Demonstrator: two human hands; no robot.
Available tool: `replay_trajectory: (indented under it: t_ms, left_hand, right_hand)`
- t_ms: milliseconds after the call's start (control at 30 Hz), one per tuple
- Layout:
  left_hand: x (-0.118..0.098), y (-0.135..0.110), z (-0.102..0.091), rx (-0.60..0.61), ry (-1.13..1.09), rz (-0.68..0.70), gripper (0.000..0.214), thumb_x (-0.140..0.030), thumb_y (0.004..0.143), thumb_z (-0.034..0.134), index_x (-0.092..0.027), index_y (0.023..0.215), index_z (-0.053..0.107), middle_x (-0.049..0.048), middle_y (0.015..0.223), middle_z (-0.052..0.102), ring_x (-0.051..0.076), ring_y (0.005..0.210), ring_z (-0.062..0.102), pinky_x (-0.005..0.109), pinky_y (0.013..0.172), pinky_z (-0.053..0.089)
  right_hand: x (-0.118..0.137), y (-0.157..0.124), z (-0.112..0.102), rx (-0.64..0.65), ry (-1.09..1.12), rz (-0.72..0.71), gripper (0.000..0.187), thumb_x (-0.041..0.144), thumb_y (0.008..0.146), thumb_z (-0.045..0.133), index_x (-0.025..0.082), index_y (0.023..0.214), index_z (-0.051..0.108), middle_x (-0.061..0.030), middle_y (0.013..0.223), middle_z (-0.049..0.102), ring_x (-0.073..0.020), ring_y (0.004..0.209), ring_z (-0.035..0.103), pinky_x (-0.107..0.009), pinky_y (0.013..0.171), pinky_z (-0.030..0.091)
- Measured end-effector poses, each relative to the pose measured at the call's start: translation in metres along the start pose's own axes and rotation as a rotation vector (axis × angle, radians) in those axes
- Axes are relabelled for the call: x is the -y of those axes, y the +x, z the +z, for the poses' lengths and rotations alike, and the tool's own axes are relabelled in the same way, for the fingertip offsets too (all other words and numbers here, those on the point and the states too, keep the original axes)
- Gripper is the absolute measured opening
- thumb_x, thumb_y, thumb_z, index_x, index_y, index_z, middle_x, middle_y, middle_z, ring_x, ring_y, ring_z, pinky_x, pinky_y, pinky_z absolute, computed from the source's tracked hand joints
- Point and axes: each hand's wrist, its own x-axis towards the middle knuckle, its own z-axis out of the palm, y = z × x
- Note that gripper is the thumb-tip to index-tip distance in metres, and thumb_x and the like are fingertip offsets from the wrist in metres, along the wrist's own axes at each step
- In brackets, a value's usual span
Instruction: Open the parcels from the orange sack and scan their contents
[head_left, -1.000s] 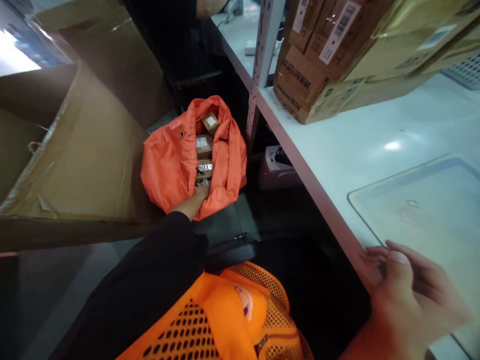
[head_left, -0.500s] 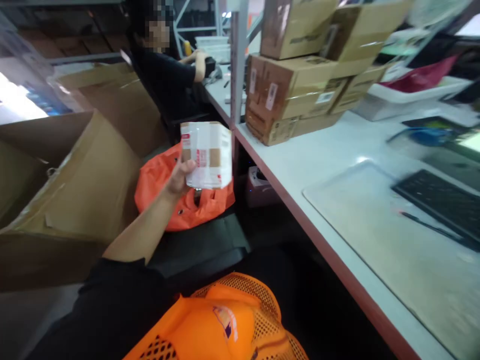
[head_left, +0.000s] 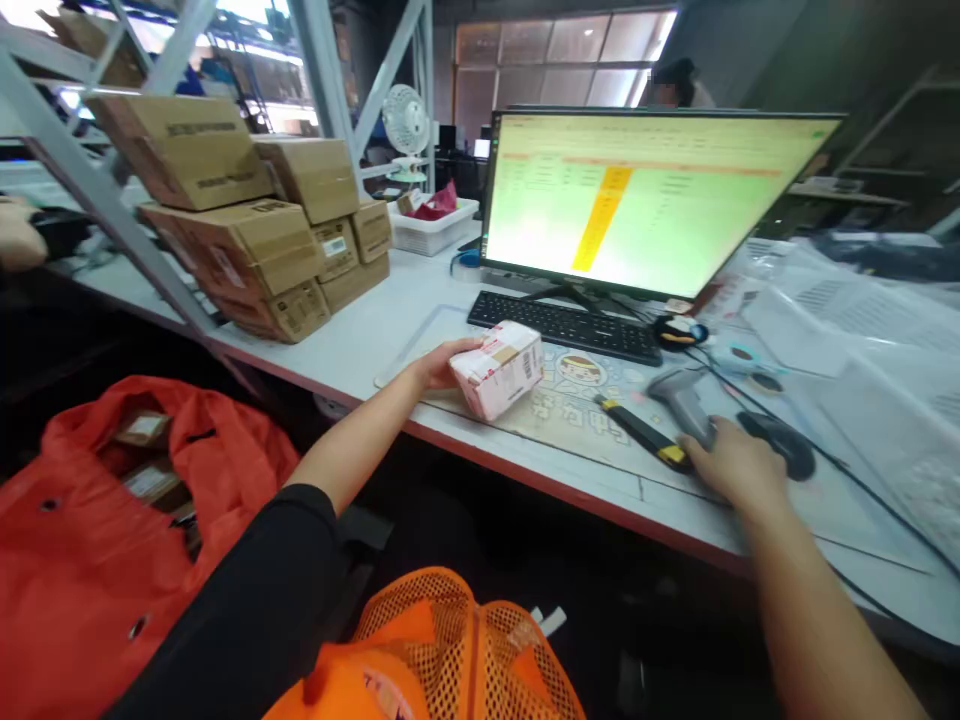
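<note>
My left hand grips a small taped parcel box from its left side. The box is white and pinkish, with red print, a brown tape strip and a barcode label, and it is tilted over the front part of the desk mat. My right hand, slightly blurred, is closed around the handle end of a grey barcode scanner on the desk. Just left of the scanner lies a black and yellow utility knife. A black mouse sits beside my right hand.
A monitor and a keyboard stand behind the parcel. Stacked cartons are at the desk's left by a metal post. An orange-red bag with small boxes is low at left. Clear plastic bags lie at right.
My view has swung right, from the bag to the desk. My left hand has brought the parcel over the desk mat. My right hand has come into view at the scanner.
</note>
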Motion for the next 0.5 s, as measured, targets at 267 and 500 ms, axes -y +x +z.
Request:
replay_trajectory:
  t_ms: [267, 500]
  left_hand:
    - [0.006, 0.025, -0.014, -0.079, -0.155, -0.066, 0.041, -0.043, 0.090, 0.061, -0.013, 0.115, 0.073, 0.0110, 0.105, 0.080, 0.028, 0.103, 0.075, 0.041, 0.105, 0.050]
    - [0.007, 0.029, -0.017, -0.049, -0.197, -0.126, 0.038, -0.041, 0.090, 0.060, -0.012, 0.111, 0.073, 0.0117, 0.097, 0.081, 0.026, 0.093, 0.076, 0.039, 0.100, 0.051]
  right_hand:
    - [0.047, 0.048, -0.014, 0.049, 0.089, 0.187, 0.058, 0.039, 0.096, 0.050, -0.002, 0.137, 0.054, -0.0315, 0.128, 0.063, -0.0397, 0.118, 0.064, -0.043, 0.089, 0.051]
    - [0.051, -0.022, -0.084, -0.072, 0.275, -0.431, 0.038, 0.050, 0.085, 0.066, 0.021, 0.110, 0.071, -0.0100, 0.095, 0.075, -0.0311, 0.089, 0.070, -0.036, 0.076, 0.051]
